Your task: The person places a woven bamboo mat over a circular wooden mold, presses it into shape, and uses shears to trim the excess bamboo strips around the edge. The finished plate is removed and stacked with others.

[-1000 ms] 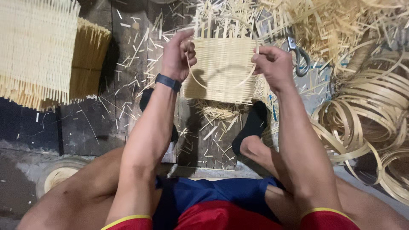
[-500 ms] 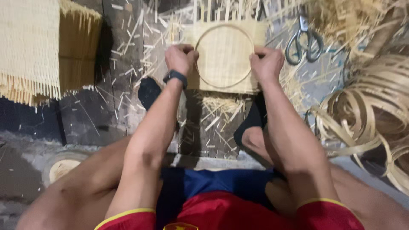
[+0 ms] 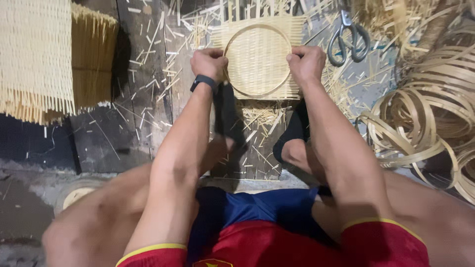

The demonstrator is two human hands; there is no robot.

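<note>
Now woven mat [image 3: 257, 59] btwn both grips, hoop [image 3: 231, 47] on top

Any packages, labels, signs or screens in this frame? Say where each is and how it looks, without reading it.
No packages, signs or labels show.
Wristband: on the left wrist, a slim black band that may carry a small screen; no display is visible.
Emblem: bottom edge, on the red shorts, a small yellow mark, cut off by the frame.
</note>
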